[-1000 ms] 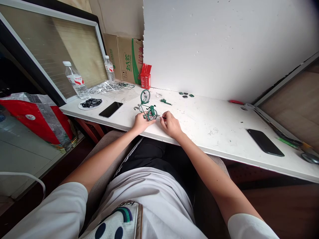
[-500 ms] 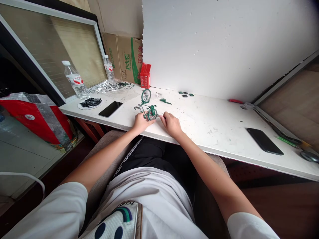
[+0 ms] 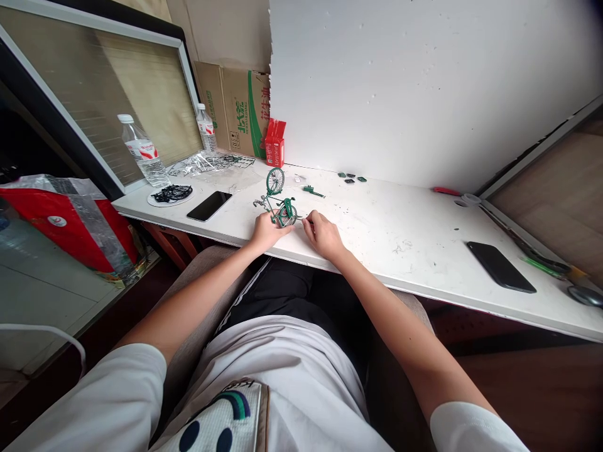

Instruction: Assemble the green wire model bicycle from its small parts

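A small green model bicycle (image 3: 276,199) is tilted over the front edge of the white table (image 3: 377,232), one wheel up and away from me. My left hand (image 3: 267,231) is closed on its near side, beside the lower wheel. On the right of that wheel, my right hand (image 3: 323,233) pinches a thin dark tool whose tip points at the wheel; its handle is mostly hidden by the fingers. Behind my right hand lies a small green part (image 3: 313,191). Several little dark green pieces (image 3: 349,177) lie further back near the wall.
On the left are a phone (image 3: 210,206), a round white dish (image 3: 170,196) of black strands and a water bottle (image 3: 141,150). A red box (image 3: 275,143) and a carton (image 3: 235,110) stand behind. Another black phone (image 3: 500,267) and a mouse (image 3: 585,295) are at the right.
The model's raised wheel has shifted very slightly left. Both hands keep nearly the same place and grip.
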Motion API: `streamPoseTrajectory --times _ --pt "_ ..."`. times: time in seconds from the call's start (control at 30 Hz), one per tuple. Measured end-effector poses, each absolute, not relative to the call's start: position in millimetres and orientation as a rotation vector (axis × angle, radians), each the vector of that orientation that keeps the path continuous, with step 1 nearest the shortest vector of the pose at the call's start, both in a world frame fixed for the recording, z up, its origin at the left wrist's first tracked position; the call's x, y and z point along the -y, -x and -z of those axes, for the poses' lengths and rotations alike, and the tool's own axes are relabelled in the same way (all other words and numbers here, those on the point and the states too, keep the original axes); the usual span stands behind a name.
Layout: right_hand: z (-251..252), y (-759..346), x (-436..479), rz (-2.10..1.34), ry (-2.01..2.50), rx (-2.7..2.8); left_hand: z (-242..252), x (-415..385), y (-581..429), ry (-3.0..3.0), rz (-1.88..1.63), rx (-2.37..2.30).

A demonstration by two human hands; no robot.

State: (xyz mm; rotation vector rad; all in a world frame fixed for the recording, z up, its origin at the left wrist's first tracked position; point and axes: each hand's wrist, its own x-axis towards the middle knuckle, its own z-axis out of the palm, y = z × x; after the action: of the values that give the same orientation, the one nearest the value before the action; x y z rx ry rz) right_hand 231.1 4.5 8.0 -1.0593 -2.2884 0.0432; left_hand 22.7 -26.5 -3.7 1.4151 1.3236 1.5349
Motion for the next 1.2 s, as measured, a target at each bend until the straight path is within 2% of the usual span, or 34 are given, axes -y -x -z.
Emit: streamPoseTrajectory --times 0.2,0.53,1.0,1.2 --pt "-7 -231 -7 0.026 1.142 2.294 8 25 -22 -1.466 -1.532 -1.338" --pt "-10 -233 -6 -0.167 1.082 2.236 11 22 -20 -1.445 -1.547 -1.323" --pt "-6 -232 -9 -0.020 1.139 2.266 17 21 -19 -1.471 -1.523 -1.327" --pt "-10 -234 -7 -0.135 1.133 2.271 14 22 -20 -1.453 -1.551 -1.332"
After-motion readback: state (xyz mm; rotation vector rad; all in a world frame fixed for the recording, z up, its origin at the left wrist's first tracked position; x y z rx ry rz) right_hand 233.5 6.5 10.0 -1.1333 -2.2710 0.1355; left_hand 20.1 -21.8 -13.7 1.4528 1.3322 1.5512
